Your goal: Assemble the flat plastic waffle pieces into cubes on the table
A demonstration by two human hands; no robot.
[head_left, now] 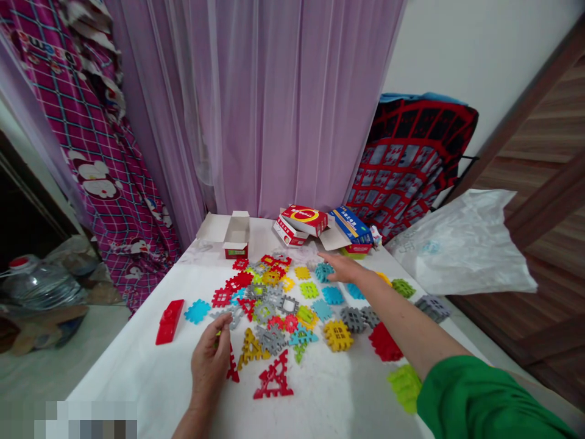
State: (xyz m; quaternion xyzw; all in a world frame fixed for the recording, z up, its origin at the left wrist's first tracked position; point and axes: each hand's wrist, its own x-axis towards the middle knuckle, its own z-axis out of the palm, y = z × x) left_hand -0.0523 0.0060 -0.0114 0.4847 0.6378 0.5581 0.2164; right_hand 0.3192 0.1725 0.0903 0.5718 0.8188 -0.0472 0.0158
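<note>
My right hand reaches to the far side of the table, its thumb and fingers around a small stack of teal interlocking tiles. My left hand is curled at the near left, thumb and fingertips together; a bit of yellow-green shows between them, too small to name. Close by its fingertips lies a grey piece. Partly behind this hand is a red triangular piece. A yellow triangle and another red triangle lie to its right.
Mixed interlocking pieces cover the middle of the white table. At right stand a yellow stack, a red stack and lime pieces. An open carton, red boxes and a blue box line the back. A plastic bag hangs right.
</note>
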